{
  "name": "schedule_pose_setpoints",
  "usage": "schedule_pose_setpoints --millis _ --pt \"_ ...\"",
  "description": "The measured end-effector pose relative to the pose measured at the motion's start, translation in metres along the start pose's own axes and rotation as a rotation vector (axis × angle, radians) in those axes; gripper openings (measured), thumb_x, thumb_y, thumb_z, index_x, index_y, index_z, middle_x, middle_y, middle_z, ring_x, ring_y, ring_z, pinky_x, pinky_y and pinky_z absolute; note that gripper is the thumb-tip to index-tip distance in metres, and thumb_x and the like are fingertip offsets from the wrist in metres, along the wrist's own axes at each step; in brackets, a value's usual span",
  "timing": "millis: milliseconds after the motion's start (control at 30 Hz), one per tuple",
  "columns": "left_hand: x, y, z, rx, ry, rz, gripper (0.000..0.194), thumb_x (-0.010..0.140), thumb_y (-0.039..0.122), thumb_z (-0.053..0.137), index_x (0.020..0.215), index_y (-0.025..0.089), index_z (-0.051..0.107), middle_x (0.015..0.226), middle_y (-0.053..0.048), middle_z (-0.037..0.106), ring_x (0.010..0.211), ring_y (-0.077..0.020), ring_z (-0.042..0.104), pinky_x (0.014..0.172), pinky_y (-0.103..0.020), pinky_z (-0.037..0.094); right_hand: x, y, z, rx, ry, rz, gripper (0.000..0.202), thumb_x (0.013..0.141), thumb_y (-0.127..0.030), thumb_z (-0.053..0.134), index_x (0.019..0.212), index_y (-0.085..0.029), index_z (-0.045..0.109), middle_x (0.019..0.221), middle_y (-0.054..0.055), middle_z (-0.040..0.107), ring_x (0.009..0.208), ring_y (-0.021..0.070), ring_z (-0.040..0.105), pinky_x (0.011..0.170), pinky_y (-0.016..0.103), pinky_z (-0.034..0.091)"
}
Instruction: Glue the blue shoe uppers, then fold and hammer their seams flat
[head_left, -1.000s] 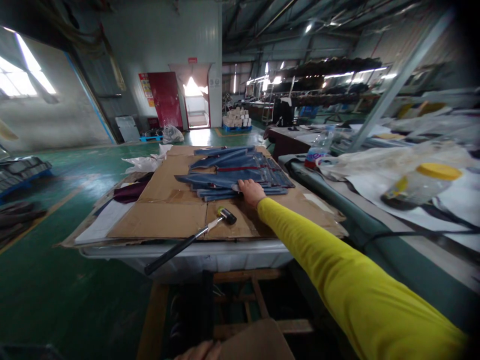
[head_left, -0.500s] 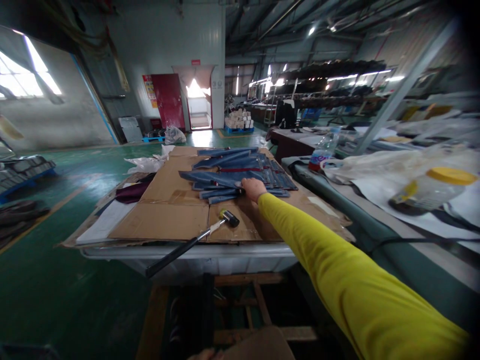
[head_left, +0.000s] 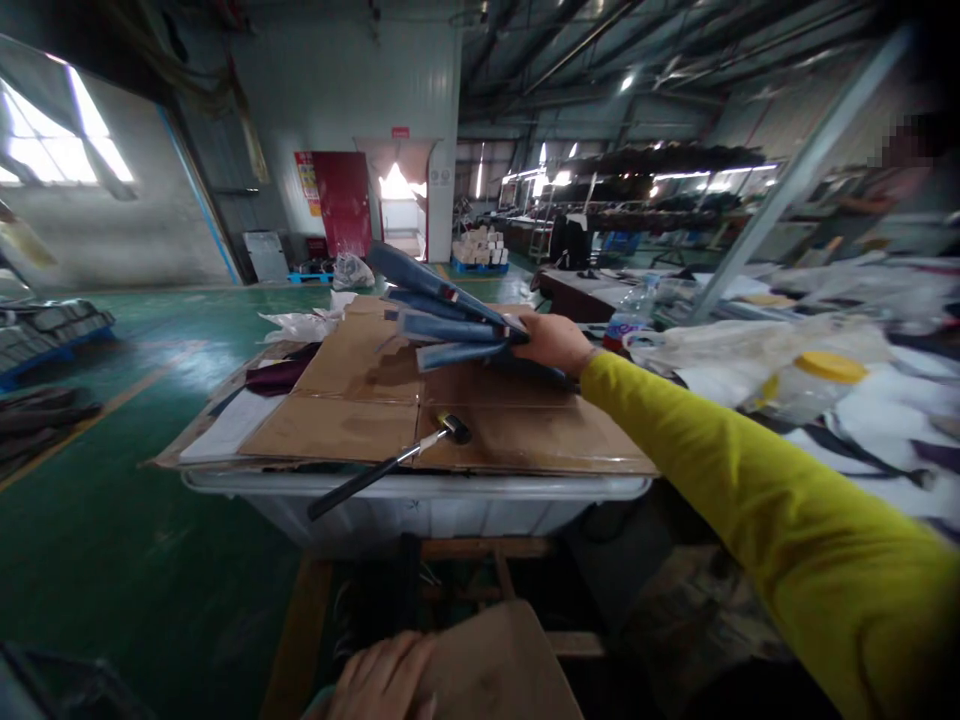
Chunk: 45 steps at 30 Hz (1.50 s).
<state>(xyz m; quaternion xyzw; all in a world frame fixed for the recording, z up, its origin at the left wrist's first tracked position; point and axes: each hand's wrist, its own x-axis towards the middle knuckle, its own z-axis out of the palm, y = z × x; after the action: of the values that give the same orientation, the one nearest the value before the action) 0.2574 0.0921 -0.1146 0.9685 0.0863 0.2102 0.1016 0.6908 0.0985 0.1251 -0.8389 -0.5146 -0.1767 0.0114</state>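
My right hand grips a bundle of blue denim pieces by their right end, with their strips fanning out to the left. The bundle is raised above a flattened cardboard sheet. On this sheet's front edge lies a mallet, its head on the cardboard and its dark handle jutting past the edge. At the bottom of the view, my left hand is closed at the left edge of a brown cardboard piece; its grip is partly hidden.
The sheet rests on a white plastic bin. Dark maroon cloth and a clear plastic bag lie at its left. On the right, a cluttered table holds a yellow-lidded jar and a plastic bottle. A person stands far right.
My right hand has lifted the denim pieces off the cardboard sheet and moved slightly right. More of my left hand now shows at the bottom, on the cardboard piece.
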Motion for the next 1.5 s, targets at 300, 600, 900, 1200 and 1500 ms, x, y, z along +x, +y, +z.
schedule_pose_setpoints --millis 300,600,900,1200,1500 --pt "-0.001 0.041 -0.038 -0.009 -0.052 -0.166 0.036 0.087 0.028 0.051 0.123 0.025 0.056 0.119 -0.003 0.064 0.106 -0.018 0.061 0.089 -0.031 0.053 -0.149 -0.09 0.024 0.048 -0.162 -0.251 0.018 0.081 -0.029 0.062 0.094 -0.018 0.058 0.095 0.007 0.067 0.093 0.0212 0.061 0.075 0.026 0.042" --pt "0.141 0.029 -0.093 0.007 0.034 0.014 0.044 0.09 0.023 0.045 0.133 0.02 0.045 0.138 -0.01 0.048 0.128 -0.0218 0.041 0.109 -0.041 0.032 -0.18 -0.073 0.003 0.097 -0.052 -0.123 0.017 0.09 -0.014 0.042 0.093 -0.018 0.058 0.094 0.009 0.065 0.091 0.0207 0.058 0.076 0.028 0.042" --pt "0.239 0.021 -0.079 0.192 -0.074 -0.216 0.026 0.092 0.027 0.042 0.105 0.017 0.063 0.099 -0.012 0.069 0.096 -0.0217 0.063 0.084 -0.032 0.046 -0.223 -0.116 0.009 0.377 0.113 -0.267 0.037 0.084 -0.009 0.046 0.12 -0.016 0.054 0.126 0.01 0.055 0.116 0.0216 0.045 0.096 0.031 0.041" --pt "0.222 -0.034 -0.196 0.122 0.394 -0.458 0.038 0.092 0.039 0.043 0.112 0.014 0.062 0.108 -0.009 0.068 0.101 -0.0209 0.062 0.086 -0.027 0.046 -0.216 -0.092 0.058 0.661 -0.015 -0.015 0.03 0.08 -0.009 0.051 0.107 -0.014 0.063 0.114 0.013 0.064 0.11 0.0236 0.055 0.097 0.037 0.041" --pt "0.167 0.032 -0.342 0.225 0.802 -0.302 0.069 0.082 0.059 0.04 0.09 -0.006 0.06 0.076 0.007 0.056 0.088 -0.0146 0.061 0.084 -0.04 0.044 -0.207 -0.112 0.014 1.225 0.172 0.295 0.049 0.089 -0.046 0.044 0.128 -0.018 0.047 0.122 0.011 0.06 0.099 0.0195 0.062 0.068 0.027 0.052"
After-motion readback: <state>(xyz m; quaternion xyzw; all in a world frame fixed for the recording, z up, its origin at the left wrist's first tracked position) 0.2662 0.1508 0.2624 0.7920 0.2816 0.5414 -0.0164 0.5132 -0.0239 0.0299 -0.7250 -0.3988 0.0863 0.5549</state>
